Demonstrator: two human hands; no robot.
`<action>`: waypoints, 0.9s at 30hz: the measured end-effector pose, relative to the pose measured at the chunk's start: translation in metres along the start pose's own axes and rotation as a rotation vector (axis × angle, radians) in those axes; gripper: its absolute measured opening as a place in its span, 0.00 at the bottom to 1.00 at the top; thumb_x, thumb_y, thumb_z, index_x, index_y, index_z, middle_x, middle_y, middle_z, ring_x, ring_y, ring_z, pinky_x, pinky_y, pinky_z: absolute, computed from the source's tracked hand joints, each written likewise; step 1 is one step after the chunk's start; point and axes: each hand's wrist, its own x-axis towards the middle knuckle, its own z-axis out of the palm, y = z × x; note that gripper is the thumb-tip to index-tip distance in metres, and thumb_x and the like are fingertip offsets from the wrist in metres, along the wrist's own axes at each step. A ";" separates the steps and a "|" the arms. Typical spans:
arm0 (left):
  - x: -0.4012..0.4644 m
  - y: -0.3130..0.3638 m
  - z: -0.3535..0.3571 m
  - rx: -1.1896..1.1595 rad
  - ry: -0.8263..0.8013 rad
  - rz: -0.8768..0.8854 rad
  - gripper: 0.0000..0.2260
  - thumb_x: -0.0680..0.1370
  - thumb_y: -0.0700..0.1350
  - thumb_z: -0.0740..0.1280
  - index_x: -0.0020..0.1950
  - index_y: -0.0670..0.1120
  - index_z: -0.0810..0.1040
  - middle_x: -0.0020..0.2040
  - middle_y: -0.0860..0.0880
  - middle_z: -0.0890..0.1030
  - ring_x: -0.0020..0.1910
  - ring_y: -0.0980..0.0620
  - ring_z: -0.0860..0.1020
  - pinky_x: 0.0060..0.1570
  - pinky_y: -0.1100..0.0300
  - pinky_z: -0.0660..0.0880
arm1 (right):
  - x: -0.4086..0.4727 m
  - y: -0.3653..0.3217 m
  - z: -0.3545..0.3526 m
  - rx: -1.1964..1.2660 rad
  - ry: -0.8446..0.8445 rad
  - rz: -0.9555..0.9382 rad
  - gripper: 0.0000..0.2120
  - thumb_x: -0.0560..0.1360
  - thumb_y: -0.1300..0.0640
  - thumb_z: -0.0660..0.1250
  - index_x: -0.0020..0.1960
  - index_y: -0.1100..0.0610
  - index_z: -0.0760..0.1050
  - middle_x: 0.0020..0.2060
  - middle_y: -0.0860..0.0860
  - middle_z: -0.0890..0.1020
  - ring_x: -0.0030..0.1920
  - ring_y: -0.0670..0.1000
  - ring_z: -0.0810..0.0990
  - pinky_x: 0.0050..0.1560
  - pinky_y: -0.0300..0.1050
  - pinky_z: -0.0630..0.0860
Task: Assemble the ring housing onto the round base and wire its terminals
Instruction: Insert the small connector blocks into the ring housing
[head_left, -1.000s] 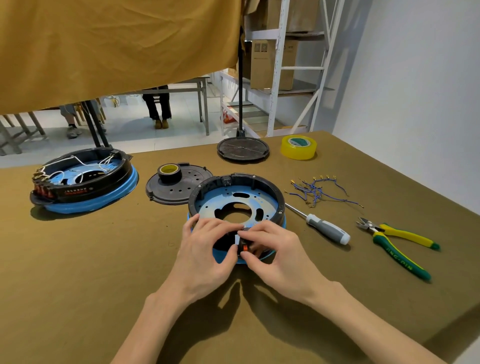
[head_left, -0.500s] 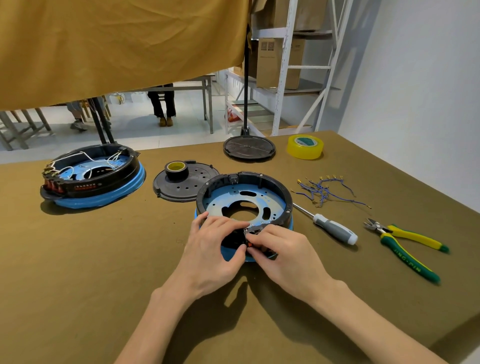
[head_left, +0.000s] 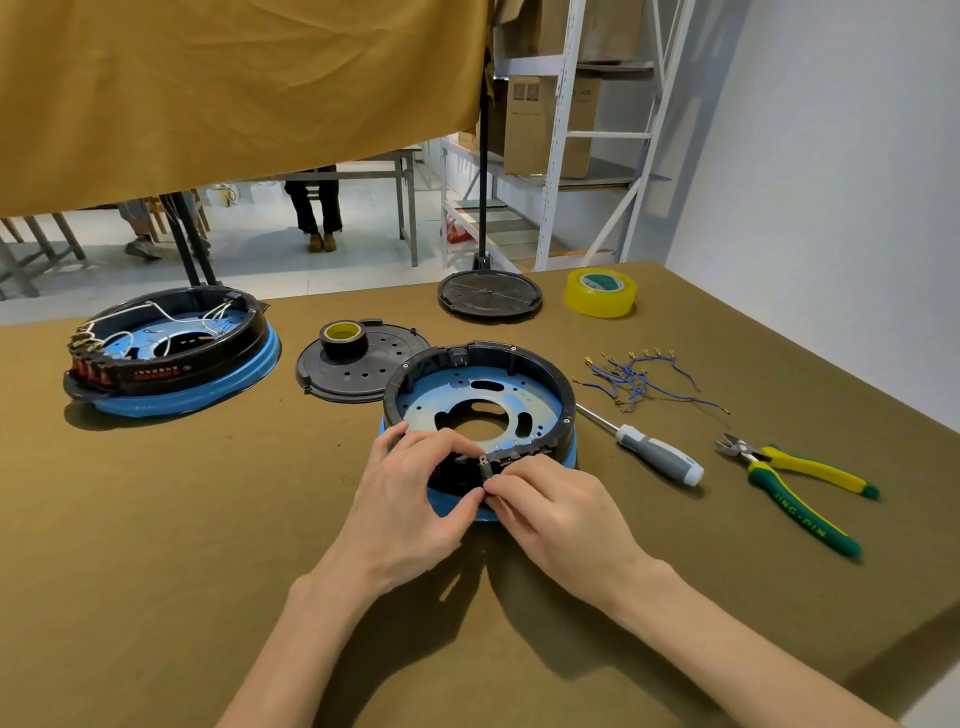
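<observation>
1. I see the black plastic ring housing (head_left: 480, 364) seated on the round blue metal base (head_left: 483, 410), mid-worktop.
2. My left hand (head_left: 410, 499) has its grip curled on the near rim; my right hand (head_left: 550, 509) pinches a small black terminal block (head_left: 491, 464) there.
3. The ring looks rigid and light, the clips probably fragile; I'd hold it by the rim.
4. Olive cloth worktop (head_left: 156, 545), white wall, shelving behind.

My left hand (head_left: 410, 499) and right hand (head_left: 556, 512) are bare: no gloves, rings or watch, forearms uncovered, short plain fingernails.
</observation>
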 end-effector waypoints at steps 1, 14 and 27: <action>0.000 0.000 0.000 -0.002 -0.002 -0.002 0.15 0.74 0.55 0.70 0.60 0.58 0.78 0.55 0.66 0.79 0.61 0.73 0.71 0.75 0.69 0.46 | 0.001 -0.001 0.000 0.001 -0.002 0.012 0.10 0.76 0.60 0.75 0.57 0.60 0.84 0.47 0.54 0.86 0.47 0.50 0.85 0.46 0.42 0.83; 0.002 0.003 -0.002 -0.056 0.021 -0.026 0.18 0.74 0.53 0.70 0.64 0.56 0.77 0.59 0.64 0.80 0.64 0.70 0.72 0.76 0.68 0.48 | 0.007 -0.002 0.003 -0.108 -0.075 -0.044 0.20 0.73 0.62 0.78 0.64 0.63 0.80 0.51 0.55 0.85 0.51 0.51 0.85 0.52 0.41 0.81; 0.001 0.002 -0.001 -0.057 0.023 -0.005 0.21 0.74 0.60 0.67 0.66 0.58 0.76 0.60 0.65 0.79 0.66 0.70 0.71 0.76 0.68 0.48 | 0.001 0.011 -0.004 -0.045 -0.156 -0.123 0.18 0.78 0.60 0.71 0.67 0.60 0.77 0.51 0.54 0.82 0.50 0.48 0.79 0.48 0.38 0.79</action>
